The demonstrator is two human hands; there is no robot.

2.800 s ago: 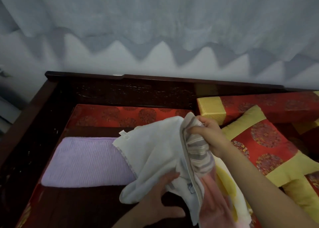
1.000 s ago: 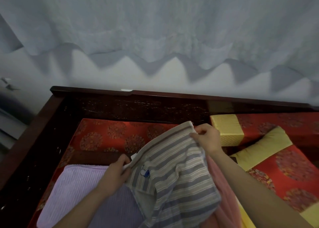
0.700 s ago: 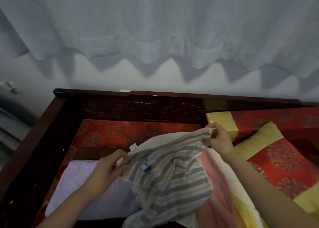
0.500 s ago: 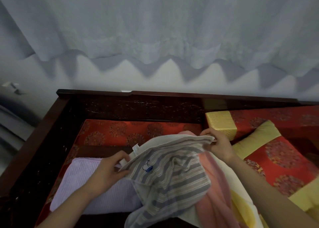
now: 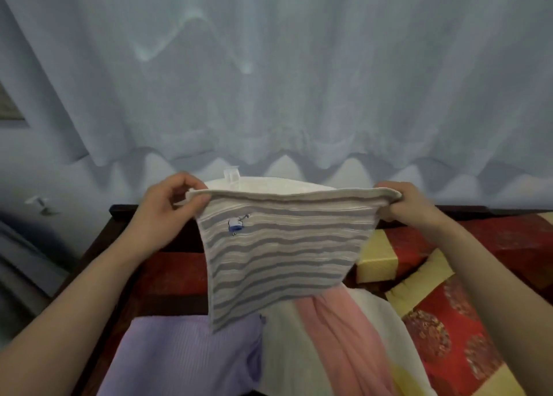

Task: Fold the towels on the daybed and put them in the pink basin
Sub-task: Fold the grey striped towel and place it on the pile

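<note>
A: What is around the daybed (image 5: 167, 276)?

B: A pale curtain (image 5: 269, 81) hangs behind its dark wooden back edge. Red and yellow cushions (image 5: 443, 320) lie at the right side.

A: And on the daybed?

B: A folded lilac towel (image 5: 185, 356) near the front left, and just beside it a pink cloth (image 5: 344, 335) over a cream one.

A: Where is the striped towel (image 5: 281, 255)?

B: In the air, above these. The left hand (image 5: 167, 213) pinches its upper left corner, the right hand (image 5: 410, 204) grips the upper right corner. It hangs down between both.
</note>
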